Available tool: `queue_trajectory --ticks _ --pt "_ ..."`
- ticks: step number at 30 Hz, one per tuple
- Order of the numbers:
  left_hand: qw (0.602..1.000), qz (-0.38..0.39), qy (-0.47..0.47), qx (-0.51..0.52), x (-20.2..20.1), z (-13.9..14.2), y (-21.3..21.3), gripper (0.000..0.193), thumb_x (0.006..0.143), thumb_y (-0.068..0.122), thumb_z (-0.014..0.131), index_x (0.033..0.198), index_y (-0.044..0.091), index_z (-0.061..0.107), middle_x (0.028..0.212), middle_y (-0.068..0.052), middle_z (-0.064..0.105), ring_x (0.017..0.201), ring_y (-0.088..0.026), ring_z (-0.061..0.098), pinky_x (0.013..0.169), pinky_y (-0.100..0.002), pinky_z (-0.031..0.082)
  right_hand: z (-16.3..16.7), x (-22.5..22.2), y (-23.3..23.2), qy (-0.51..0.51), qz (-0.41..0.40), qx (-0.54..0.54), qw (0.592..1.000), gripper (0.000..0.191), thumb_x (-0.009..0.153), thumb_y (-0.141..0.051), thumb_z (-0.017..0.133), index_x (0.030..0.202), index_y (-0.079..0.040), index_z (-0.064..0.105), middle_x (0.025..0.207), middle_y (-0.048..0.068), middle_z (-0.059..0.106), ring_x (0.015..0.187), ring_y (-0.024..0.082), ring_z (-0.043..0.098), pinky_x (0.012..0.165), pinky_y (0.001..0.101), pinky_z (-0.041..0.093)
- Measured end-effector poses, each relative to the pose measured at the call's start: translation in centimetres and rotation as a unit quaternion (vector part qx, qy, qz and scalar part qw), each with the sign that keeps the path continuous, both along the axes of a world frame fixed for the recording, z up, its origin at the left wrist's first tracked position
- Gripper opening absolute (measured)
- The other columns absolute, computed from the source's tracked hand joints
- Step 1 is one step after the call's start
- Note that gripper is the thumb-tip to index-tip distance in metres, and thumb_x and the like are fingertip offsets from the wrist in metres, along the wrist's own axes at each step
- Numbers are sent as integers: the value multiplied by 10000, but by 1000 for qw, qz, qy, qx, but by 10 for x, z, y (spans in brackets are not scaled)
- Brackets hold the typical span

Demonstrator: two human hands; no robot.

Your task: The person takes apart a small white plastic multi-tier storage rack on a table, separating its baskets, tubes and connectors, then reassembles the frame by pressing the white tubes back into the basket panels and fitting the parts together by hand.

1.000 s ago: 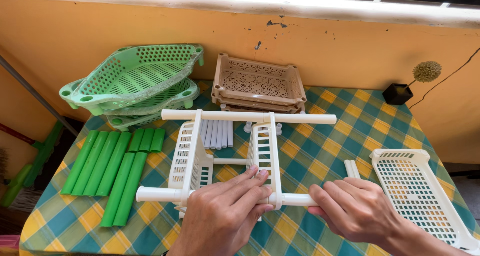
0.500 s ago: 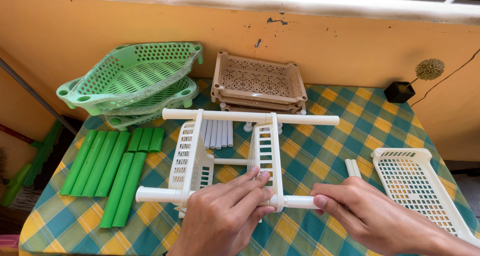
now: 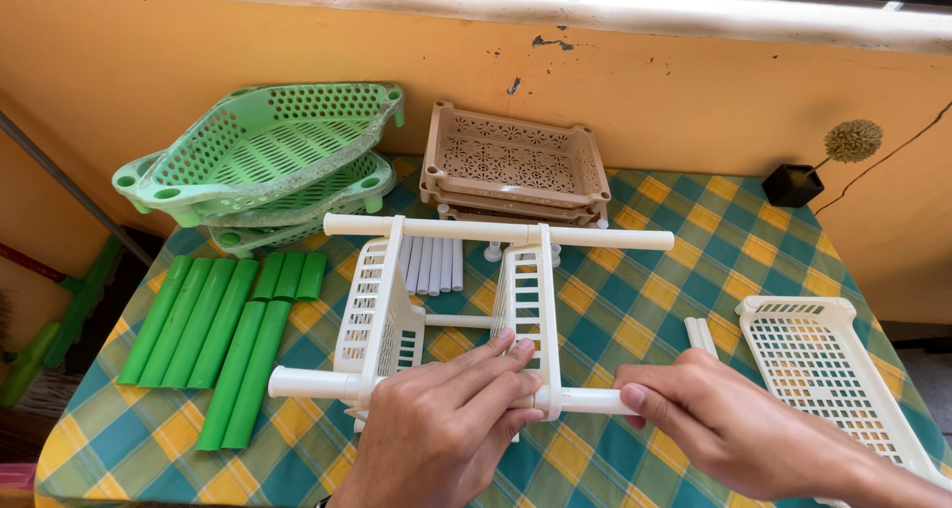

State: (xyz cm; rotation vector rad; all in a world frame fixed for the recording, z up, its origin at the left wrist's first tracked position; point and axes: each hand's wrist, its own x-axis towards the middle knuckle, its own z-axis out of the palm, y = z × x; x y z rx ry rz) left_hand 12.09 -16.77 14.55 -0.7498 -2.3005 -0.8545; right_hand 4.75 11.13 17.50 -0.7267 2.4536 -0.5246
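White plastic rack frame [image 3: 451,315], two perforated baskets on edge between two parallel tubes, on the checked tablecloth.

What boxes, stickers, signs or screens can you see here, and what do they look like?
None in view: no packages, labels, signs or screens.
Only plastic parts lie on the checked table: green baskets, beige trays, green tubes and a white rack.
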Motion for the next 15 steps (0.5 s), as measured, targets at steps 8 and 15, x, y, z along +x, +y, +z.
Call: queue_trajectory --ticks 8,15 --pt "1000 6 0 6 0 0 2 236 798 149 831 998 62 741 1141 -131 776 1151 -290 730 877 -391 610 -17 7 -2 369 155 -140 905 174 918 -215 666 846 -58 652 560 61 585 408 256 576 399 389 448" --pt "1000 6 -2 5 0 1 1 231 799 144 831 998 60 747 1133 -123 779 1149 -283 730 849 -387 610 -26 0 5 627 251 -101 730 345 895 -342 759 833 -7 700 594 22 588 509 166 615 471 297 500"
